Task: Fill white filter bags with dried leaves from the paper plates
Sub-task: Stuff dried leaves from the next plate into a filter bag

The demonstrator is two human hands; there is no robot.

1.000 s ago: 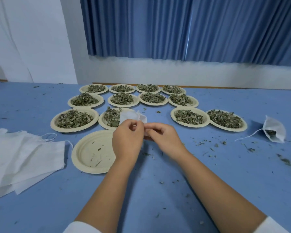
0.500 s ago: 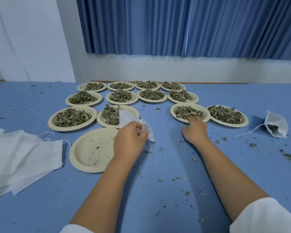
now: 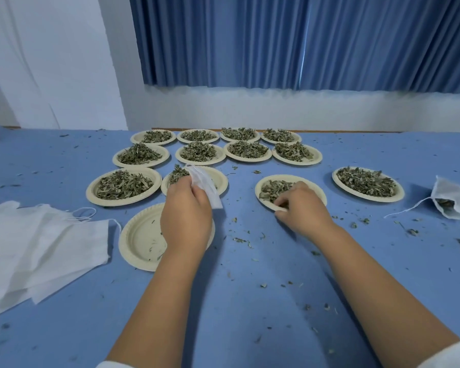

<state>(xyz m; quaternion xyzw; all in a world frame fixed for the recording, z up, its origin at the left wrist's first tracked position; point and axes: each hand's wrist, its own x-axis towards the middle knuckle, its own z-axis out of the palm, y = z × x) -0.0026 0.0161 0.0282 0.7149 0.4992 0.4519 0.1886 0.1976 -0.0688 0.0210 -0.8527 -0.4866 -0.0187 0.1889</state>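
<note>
The left hand (image 3: 186, 216) pinches a limp white bag (image 3: 206, 188) by its edge. The right hand (image 3: 303, 208) curls round dried leaves (image 3: 272, 189) on the plate (image 3: 320, 192) beneath it. Light and brittle, they likely want a loose pinch, not a squeeze.

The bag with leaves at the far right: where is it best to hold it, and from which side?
Probably pinch the bag by the upper edge of its open mouth, coming from the left. It lies on its side with the mouth facing left and leaves showing inside, so lifting that edge first should keep them in. Pulling the string would likely only drag it.
</note>
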